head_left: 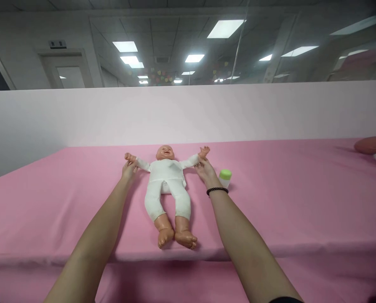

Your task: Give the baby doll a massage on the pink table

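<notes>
A baby doll (166, 172) with a white cloth body lies on its back, head toward the far side and bare feet toward me. Both its arms are spread out sideways. My left hand (130, 169) is closed around the doll's arm at the wrist, on the left of the view. On the other side, my right hand (205, 170) grips the doll's other wrist, with a dark beaded bracelet (217, 190) on my own wrist. Just beyond that wrist stands a small white container with a green lid (225, 174), partly hidden by my arm.
A pink cloth (289, 198) covers the table, whose front edge runs just below the doll's feet. Behind it rises a low white partition (188, 113) with glass above. At the far right edge lies part of another doll-like object (371, 145).
</notes>
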### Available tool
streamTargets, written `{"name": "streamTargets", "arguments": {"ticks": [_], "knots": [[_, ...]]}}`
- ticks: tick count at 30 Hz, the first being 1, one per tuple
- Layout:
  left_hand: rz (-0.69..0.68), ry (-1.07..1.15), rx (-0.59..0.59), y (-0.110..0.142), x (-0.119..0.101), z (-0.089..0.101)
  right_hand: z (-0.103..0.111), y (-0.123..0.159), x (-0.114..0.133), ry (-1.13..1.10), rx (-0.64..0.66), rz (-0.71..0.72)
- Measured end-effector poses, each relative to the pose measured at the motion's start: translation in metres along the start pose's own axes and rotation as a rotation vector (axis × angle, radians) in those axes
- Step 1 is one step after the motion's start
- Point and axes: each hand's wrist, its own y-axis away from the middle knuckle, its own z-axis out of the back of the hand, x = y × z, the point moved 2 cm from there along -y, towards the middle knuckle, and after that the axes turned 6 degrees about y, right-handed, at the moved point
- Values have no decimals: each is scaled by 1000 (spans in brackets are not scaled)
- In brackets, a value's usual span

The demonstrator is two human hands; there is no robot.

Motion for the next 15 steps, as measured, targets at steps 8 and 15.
{"name": "streamTargets", "arguments": {"ticks": [8,15], "knots": [[-94,-172,641,29,-11,-29,-29,18,18,-164,789,-84],[-7,5,31,1,-2,-8,-16,2,12,-129,140,-74]]}}
